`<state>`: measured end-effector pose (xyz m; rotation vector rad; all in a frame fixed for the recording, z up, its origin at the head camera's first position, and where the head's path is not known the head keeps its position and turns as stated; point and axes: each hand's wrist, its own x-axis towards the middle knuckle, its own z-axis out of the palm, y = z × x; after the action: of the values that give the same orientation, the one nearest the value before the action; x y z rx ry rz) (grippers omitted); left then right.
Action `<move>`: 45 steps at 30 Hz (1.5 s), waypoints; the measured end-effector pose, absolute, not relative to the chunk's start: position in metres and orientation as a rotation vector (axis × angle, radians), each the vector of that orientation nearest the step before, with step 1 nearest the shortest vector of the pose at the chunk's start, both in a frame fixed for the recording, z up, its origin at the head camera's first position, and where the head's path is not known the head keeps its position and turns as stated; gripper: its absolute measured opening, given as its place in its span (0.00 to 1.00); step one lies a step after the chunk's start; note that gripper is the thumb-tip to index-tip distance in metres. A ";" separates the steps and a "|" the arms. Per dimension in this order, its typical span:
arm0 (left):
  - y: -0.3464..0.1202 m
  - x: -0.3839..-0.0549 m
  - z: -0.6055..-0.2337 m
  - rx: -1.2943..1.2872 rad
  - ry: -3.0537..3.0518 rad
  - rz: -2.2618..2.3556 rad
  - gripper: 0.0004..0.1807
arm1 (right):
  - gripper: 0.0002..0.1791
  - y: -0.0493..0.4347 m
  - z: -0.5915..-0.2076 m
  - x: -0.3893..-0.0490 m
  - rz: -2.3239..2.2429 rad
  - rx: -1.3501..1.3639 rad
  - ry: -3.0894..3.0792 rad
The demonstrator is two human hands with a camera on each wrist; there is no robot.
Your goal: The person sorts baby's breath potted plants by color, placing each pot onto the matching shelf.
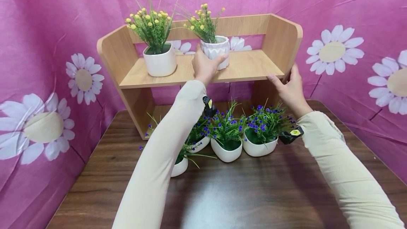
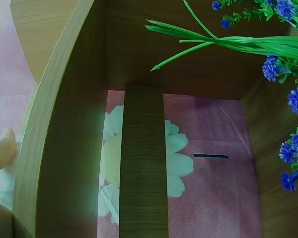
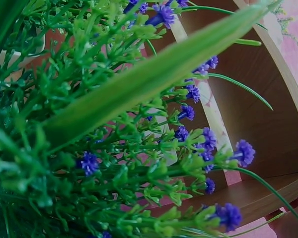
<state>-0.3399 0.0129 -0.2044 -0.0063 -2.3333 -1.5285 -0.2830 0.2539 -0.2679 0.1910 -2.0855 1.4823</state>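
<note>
On the upper board of a wooden shelf unit (image 1: 248, 64) stands a white zigzag-patterned pot (image 1: 216, 50) with yellow flowers. My left hand (image 1: 205, 67) holds this pot, thumb across its front; the far fingers are hidden. In the left wrist view, the thumb (image 2: 2, 151) shows beyond the board's edge. At the unit's right side, my right hand (image 1: 293, 89) grips the wooden panel, with the thumb at the front edge of the board. Left of the held pot is a smooth white pot (image 1: 160, 62) of yellow flowers.
Below, several white pots with blue-purple flowers stand in front of the unit, among them a middle pot (image 1: 226, 150) and a right pot (image 1: 260, 146). The brown table (image 1: 254, 193) bears everything. A pink daisy-print curtain (image 1: 41, 45) hangs behind.
</note>
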 end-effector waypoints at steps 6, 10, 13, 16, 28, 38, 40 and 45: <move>0.010 -0.336 -0.205 -0.047 -2.306 -1.524 0.55 | 0.39 0.258 -0.273 -0.289 1.462 0.195 -2.097; 0.008 -0.333 -0.206 -0.123 -2.264 -1.501 0.47 | 0.39 0.258 -0.273 -0.289 1.459 0.191 -2.101; 0.007 -0.328 -0.208 -0.171 -2.242 -1.499 0.42 | 0.40 0.259 -0.273 -0.288 1.466 0.187 -2.098; 0.006 -0.324 -0.209 -0.210 -2.234 -1.496 0.39 | 0.40 0.259 -0.273 -0.287 1.465 0.184 -2.099; -0.021 -0.295 -0.215 -0.306 -2.274 -1.528 0.50 | 0.40 0.259 -0.274 -0.285 1.451 0.204 -2.085; -0.069 -0.271 -0.234 -0.417 -2.209 -1.586 0.51 | 0.39 0.257 -0.274 -0.285 1.446 0.217 -2.063; -0.079 -0.266 -0.238 -0.439 -2.183 -1.551 0.50 | 0.39 0.257 -0.274 -0.285 1.442 0.223 -2.057; -0.101 -0.252 -0.245 -0.446 -2.120 -1.535 0.48 | 0.38 0.257 -0.275 -0.286 1.443 0.240 -2.038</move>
<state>-0.2520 -0.1007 -0.2453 -0.4462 -2.1201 -1.5353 -0.2856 0.2571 -0.2751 0.2397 -2.0378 1.4434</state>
